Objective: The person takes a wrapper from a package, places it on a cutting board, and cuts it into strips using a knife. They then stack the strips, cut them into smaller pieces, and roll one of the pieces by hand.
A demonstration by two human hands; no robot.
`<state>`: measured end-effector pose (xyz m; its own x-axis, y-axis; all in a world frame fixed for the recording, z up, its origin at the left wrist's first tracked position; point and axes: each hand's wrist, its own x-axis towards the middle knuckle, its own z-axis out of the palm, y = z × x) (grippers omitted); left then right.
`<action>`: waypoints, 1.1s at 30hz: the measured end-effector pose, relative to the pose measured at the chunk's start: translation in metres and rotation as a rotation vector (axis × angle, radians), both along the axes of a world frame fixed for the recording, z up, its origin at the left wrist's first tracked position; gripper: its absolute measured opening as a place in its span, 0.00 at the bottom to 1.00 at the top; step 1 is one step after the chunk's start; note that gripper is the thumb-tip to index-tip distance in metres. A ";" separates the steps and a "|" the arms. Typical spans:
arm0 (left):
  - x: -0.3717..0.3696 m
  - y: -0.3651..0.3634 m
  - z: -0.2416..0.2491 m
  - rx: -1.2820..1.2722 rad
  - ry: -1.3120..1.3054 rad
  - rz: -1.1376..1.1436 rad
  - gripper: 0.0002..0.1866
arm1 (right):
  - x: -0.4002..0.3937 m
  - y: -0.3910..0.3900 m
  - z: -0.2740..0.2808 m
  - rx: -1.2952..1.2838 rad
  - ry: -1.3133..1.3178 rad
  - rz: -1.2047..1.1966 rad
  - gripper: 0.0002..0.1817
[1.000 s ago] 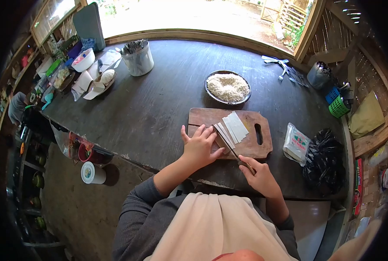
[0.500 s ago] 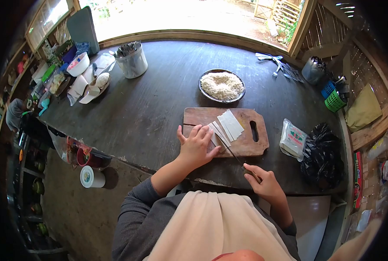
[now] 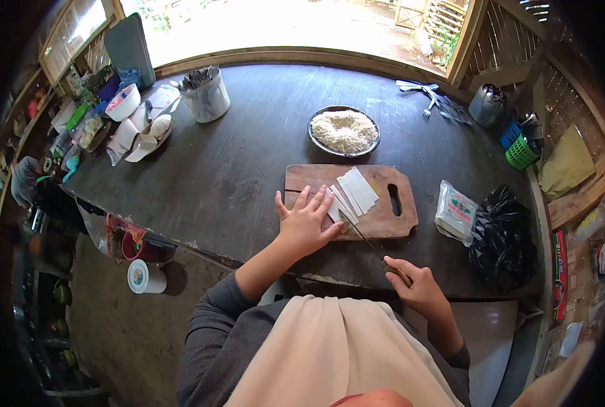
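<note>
My left hand (image 3: 307, 224) rests with fingers spread on the left part of a wooden cutting board (image 3: 384, 227), its fingertips on pale, thin wrapper sheets. Those sheets are cut into strips (image 3: 358, 191), several of them fanned out in the board's middle. My right hand (image 3: 416, 283) is closed round the handle of a knife (image 3: 367, 241). The blade points up and left, its tip beside the sheets near my left thumb. Part of the sheets lies hidden under my left fingers. Beyond the board stands a dark-rimmed bowl of whitish, crumbly flour or crumbs (image 3: 344, 131).
Right of the board lie a printed plastic packet (image 3: 457, 211) and a black plastic bag (image 3: 502, 237). Forks and other cutlery (image 3: 428, 98) lie at the back right. A tub of utensils (image 3: 206, 98) and a white bowl (image 3: 123, 103) stand back left. Another person (image 3: 28, 180) is at far left.
The knife and my right hand have shifted slightly down and right. My left fingers are spread a little wider. The strips stay on the board.
</note>
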<state>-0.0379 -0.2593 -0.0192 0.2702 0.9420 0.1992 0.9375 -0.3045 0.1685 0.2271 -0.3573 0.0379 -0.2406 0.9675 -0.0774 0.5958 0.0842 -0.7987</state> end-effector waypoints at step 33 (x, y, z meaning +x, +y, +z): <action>-0.004 -0.009 -0.014 0.177 -0.281 -0.107 0.23 | 0.007 -0.021 -0.006 -0.008 0.024 -0.035 0.17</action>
